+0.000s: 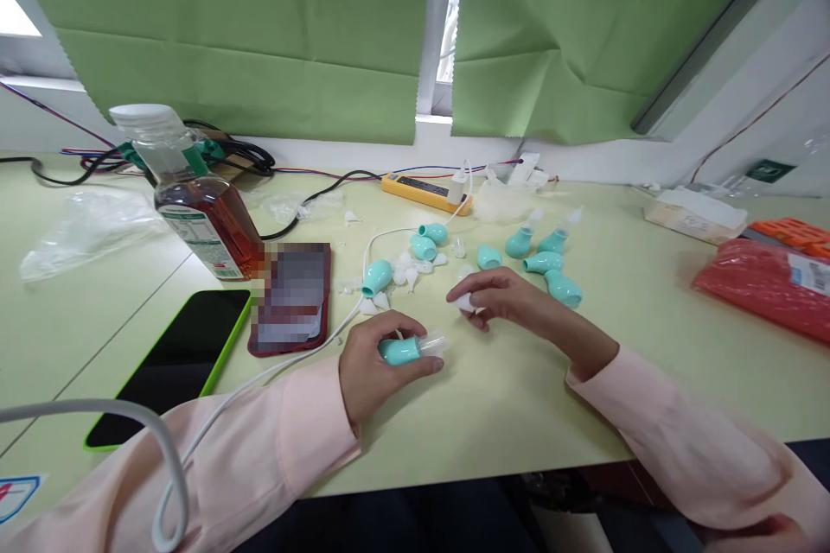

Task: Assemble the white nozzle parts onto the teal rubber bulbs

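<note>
My left hand (379, 363) is wrapped round a teal bulb (399, 352) that lies on its side, with a clear tube (431, 344) in its mouth pointing right. Just to the right and a little farther back, my right hand (493, 298) pinches a small white cone-shaped tip (464, 302). Beyond both hands are loose teal bulbs (377, 278) and a heap of small white and clear pieces (415, 266). Two teal bulbs (519, 242) at the back right carry clear parts with whitish tips.
A bottle of reddish liquid (213, 229), a black phone with a green edge (178, 363) and a red-cased phone (295, 302) stand or lie left. A white cable (278, 365) crosses the table (519, 432). A yellow power strip (421, 193) lies behind; a red package (765, 285) is right.
</note>
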Action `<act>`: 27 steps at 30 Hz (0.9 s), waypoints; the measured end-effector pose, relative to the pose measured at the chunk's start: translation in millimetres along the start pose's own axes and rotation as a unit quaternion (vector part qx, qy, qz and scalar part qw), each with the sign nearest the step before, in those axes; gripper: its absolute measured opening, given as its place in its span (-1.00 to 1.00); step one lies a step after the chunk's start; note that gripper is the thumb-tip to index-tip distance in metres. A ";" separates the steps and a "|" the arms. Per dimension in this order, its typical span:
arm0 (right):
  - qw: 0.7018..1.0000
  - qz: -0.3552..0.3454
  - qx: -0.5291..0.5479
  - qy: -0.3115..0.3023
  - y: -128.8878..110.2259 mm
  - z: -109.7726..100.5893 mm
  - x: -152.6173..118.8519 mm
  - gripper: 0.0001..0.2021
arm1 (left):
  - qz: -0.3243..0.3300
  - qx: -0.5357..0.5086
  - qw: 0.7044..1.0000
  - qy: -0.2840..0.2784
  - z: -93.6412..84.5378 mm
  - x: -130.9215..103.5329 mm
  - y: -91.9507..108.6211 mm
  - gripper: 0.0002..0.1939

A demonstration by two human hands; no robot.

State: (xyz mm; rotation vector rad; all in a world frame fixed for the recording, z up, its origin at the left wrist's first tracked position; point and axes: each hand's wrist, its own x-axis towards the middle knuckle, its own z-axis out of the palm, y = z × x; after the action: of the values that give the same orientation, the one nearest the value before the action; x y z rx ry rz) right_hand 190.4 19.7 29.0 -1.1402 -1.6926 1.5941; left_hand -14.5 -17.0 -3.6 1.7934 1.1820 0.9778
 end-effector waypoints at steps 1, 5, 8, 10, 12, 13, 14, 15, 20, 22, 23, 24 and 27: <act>0.998 0.007 0.062 -0.026 1.8 4.3 0.0 -0.82 | -0.004 0.000 1.000 -0.002 0.2 0.2 0.3 -0.75; 0.978 0.023 0.199 -0.051 10.3 20.8 1.4 -0.81 | -0.009 -0.009 1.000 -0.006 0.7 0.4 1.1 -0.77; 0.969 0.020 0.244 -0.037 13.8 27.7 2.2 -0.85 | -0.009 -0.009 1.000 -0.006 0.5 0.2 1.0 -0.78; 0.966 0.004 0.258 -0.019 14.9 29.1 2.0 -0.86 | -0.013 -0.009 1.000 -0.009 0.4 0.2 0.7 -0.77; 0.965 -0.015 0.261 0.004 15.5 29.9 1.0 -0.85 | -0.019 -0.012 1.000 -0.008 0.6 0.5 0.4 -0.76; 0.966 -0.023 0.258 0.016 15.4 30.6 0.2 -0.86 | -0.020 -0.014 1.000 -0.007 0.7 0.7 0.2 -0.76; 0.967 -0.030 0.252 0.026 15.1 31.7 -0.8 -0.86 | -0.020 -0.015 1.000 -0.007 0.8 0.9 0.1 -0.76; 0.968 -0.036 0.244 0.033 14.5 33.2 -1.8 -0.82 | -0.021 -0.017 1.000 -0.008 0.8 1.0 0.0 -0.76; 0.980 -0.072 0.181 0.048 9.9 42.8 -5.4 -0.79 | -0.022 -0.035 0.999 -0.017 0.7 1.0 0.6 -0.77; 0.980 -0.081 0.176 0.055 9.3 44.4 -5.0 -0.84 | -0.025 -0.046 0.999 -0.015 0.5 0.8 1.3 -0.76; 0.979 -0.081 0.181 0.056 9.5 44.4 -4.6 -0.84 | -0.029 -0.052 0.998 -0.012 0.5 0.7 1.7 -0.76; 0.977 -0.082 0.187 0.057 9.9 44.1 -4.0 -0.85 | -0.033 -0.060 0.998 -0.008 0.4 0.5 2.1 -0.76; 0.978 -0.087 0.179 0.056 11.8 41.1 -3.0 -0.87 | -0.048 -0.083 0.995 -0.002 0.4 0.2 3.2 -0.78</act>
State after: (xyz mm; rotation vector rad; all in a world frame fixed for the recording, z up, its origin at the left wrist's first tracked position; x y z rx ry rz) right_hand 159.7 -4.8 11.8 -0.8580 -1.3255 1.6095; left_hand -13.0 -17.8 -0.9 1.5926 1.1390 0.9855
